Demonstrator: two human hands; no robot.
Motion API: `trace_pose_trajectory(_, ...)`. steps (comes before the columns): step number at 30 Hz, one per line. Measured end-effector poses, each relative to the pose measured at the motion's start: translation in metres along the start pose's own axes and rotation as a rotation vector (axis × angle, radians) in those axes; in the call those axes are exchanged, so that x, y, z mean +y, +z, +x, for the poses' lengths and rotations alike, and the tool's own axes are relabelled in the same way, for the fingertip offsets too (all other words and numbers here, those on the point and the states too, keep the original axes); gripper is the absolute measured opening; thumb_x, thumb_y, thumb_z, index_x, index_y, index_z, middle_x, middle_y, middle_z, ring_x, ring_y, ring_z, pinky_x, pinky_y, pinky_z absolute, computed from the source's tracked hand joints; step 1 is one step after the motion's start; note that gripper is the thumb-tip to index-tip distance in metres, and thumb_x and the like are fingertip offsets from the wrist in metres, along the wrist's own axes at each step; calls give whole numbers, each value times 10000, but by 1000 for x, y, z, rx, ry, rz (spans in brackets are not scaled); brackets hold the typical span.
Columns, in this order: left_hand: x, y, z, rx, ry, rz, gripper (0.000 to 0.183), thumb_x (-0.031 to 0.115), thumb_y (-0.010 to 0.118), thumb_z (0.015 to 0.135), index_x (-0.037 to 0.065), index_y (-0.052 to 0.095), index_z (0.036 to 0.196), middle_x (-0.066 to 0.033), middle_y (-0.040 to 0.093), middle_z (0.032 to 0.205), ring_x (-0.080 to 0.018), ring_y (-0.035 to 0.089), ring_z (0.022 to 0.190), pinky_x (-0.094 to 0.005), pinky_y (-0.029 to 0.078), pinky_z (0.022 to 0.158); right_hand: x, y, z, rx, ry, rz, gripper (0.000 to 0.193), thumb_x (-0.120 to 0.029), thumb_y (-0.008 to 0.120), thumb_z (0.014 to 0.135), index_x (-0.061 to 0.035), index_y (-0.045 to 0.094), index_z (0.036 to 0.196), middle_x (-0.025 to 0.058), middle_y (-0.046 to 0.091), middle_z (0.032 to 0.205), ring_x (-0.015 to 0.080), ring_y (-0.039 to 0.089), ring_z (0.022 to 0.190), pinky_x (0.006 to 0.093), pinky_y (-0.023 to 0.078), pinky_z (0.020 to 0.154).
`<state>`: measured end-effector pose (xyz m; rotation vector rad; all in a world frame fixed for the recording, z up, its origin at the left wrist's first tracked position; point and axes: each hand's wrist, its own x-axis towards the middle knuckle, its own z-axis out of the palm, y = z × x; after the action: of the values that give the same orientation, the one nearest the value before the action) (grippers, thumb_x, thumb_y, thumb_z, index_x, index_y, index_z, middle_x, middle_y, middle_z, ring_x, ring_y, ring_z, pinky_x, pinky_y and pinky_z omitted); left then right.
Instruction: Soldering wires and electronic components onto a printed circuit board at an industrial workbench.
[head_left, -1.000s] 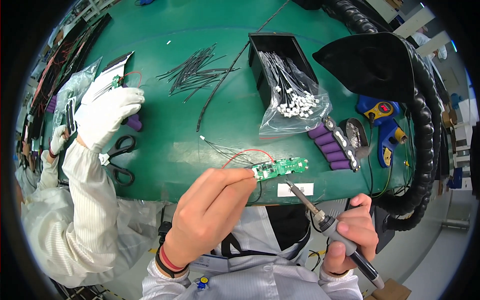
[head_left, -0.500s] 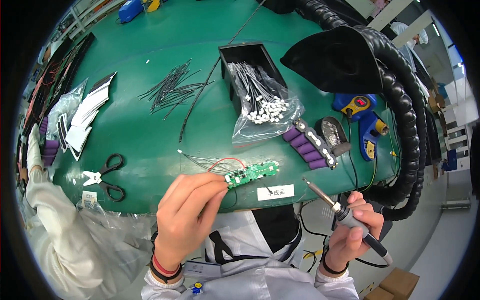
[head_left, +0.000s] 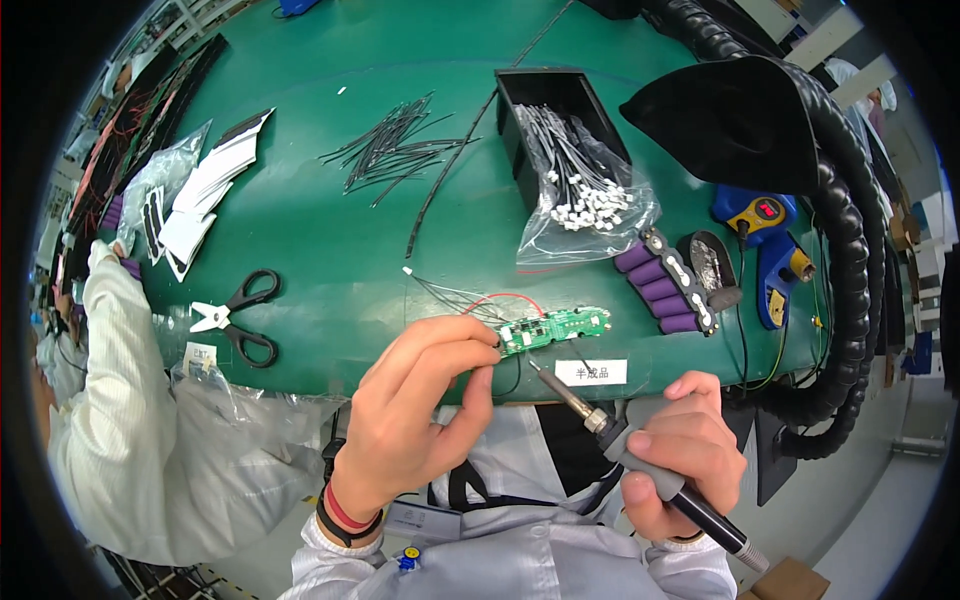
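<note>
My left hand (head_left: 425, 405) pinches the left end of a green circuit board (head_left: 560, 328) just above the table's near edge. A red wire and several thin wires (head_left: 450, 293) with a small white connector trail from the board. My right hand (head_left: 685, 455) grips a soldering iron (head_left: 640, 455) by its grey and black handle. The iron's tip points up and left, close below the board; whether it touches cannot be made out. A white printed label (head_left: 591, 372) lies just right of the tip. Farther right sits a pack of purple cells (head_left: 665, 285) with metal strips on one face.
A black bin (head_left: 510, 150) holds bagged cables with white connectors (head_left: 590, 205). Black wires (head_left: 395, 145), scissors (head_left: 235, 317) and white sheets (head_left: 205, 205) lie leftward. At right stand a blue soldering station (head_left: 755, 212), iron stand (head_left: 780, 285) and black fume hood (head_left: 730, 125). A co-worker's sleeve (head_left: 115, 350) is at left.
My right hand has brought the soldering iron leftward, its tip now near the board. The view has shifted, so the table things appear farther right. My left hand still pinches the board.
</note>
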<state>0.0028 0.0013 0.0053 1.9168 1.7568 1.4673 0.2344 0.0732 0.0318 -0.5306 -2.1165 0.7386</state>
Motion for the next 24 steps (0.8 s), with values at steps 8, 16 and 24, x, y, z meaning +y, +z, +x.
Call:
trace_pose_trajectory(8,-5,2,-5,-21,-13,-17,257,-109,740,717,-17,625,927,-124,667,1024,-278,672,819,-340,554,696,2,7,9,-48,4,-54,218,-125,761,764,-79,692,966,16,677,793,169,626,678,423,471,832)
trace_pose_trajectory(16,-6,3,-1,5,31,40,238,-114,750,695,-3,678,893,-101,706,987,-238,692,839,-313,557,689,4,10,11,-48,-10,-78,220,-130,763,767,-73,691,967,16,679,790,170,623,669,430,471,819)
trace_pose_trajectory(24,-10,7,-1,15,54,50,245,-114,753,692,-4,684,900,-95,705,972,-236,689,822,-314,550,685,4,9,12,-46,-12,-87,212,-141,759,769,-67,697,958,19,676,775,171,622,658,434,470,808)
